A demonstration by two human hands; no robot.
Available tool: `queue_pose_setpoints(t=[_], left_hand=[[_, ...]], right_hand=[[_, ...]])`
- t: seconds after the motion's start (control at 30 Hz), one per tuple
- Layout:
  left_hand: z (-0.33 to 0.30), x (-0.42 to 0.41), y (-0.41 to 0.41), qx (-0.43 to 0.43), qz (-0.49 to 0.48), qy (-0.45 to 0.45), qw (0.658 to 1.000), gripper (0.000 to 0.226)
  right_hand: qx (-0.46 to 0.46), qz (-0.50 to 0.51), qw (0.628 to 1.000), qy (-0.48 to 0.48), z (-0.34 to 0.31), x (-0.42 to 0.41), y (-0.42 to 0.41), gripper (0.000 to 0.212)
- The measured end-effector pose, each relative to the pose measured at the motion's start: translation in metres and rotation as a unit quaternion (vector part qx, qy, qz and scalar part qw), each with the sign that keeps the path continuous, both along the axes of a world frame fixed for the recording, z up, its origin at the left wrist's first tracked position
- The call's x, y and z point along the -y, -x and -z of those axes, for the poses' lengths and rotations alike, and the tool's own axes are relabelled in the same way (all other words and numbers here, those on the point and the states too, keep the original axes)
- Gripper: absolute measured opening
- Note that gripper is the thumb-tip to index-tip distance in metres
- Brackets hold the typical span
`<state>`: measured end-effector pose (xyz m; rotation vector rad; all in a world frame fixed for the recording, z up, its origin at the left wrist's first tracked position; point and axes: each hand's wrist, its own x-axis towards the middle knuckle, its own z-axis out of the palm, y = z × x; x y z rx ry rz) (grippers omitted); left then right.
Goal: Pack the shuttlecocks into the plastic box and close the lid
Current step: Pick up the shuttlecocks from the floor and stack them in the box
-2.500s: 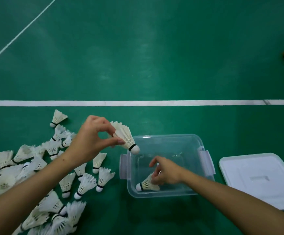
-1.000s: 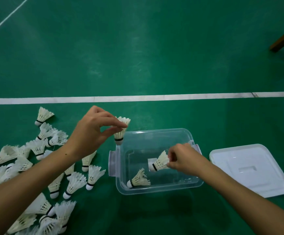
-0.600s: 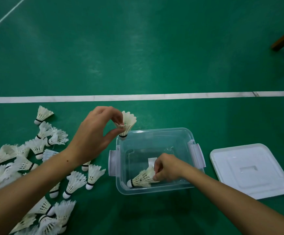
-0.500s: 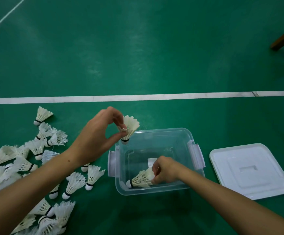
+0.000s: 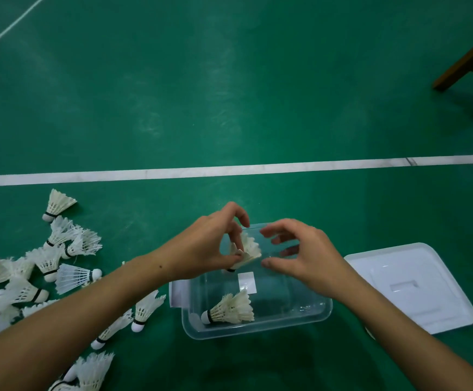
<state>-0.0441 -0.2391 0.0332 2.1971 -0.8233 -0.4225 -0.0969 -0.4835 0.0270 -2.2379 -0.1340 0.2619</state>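
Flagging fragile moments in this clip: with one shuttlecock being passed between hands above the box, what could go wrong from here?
1. The left hand pinches the held shuttlecock by its feathers; these look bent and could be crushed.
2. The right hand is open beside it, not gripping; a fumbled handover could drop it outside the plastic box.
3. Loose shuttlecocks beside the left forearm could be scattered.

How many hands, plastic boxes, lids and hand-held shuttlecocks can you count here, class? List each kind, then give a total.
2 hands: left hand, right hand
1 plastic box
1 lid
1 held shuttlecock, pinched by the left hand
Total: 5
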Motion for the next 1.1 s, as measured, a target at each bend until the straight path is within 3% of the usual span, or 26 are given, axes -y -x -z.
queue_pose_setpoints(t=[0.13,0.23,0.33,0.6,0.73,0.9,1.1], left_hand=[[0.005,0.016,-0.004,-0.026,0.014,0.011,1.0,0.052],[0.012,0.022,-0.001,-0.018,0.013,0.021,1.0,0.046],[0.025,0.02,0.003,-0.003,0.004,0.015,1.0,0.057],[0.063,0.024,0.019,-0.122,0.095,-0.212,0.965,0.095],[0.082,0.026,0.018,-0.156,0.08,-0.259,0.95,0.105],[0.084,0.032,0.015,-0.184,0.065,-0.271,0.943,0.102],[0.092,0.035,0.019,-0.213,0.069,-0.261,0.939,0.1]], right_hand=[[0.035,-0.056,0.996,0.052,0.001,-0.011,0.0,0.029],[0.035,-0.043,0.995,0.082,0.013,-0.008,0.004,0.018],[0.029,-0.007,0.986,0.162,0.021,0.002,0.01,0.021],[-0.057,0.004,0.953,0.299,0.054,0.003,0.021,0.05],[-0.115,-0.02,0.953,0.281,0.063,-0.003,0.015,0.054],[-0.25,0.007,0.96,0.123,0.076,-0.012,0.015,0.051],[-0.326,0.001,0.944,0.053,0.09,-0.019,0.008,0.057]])
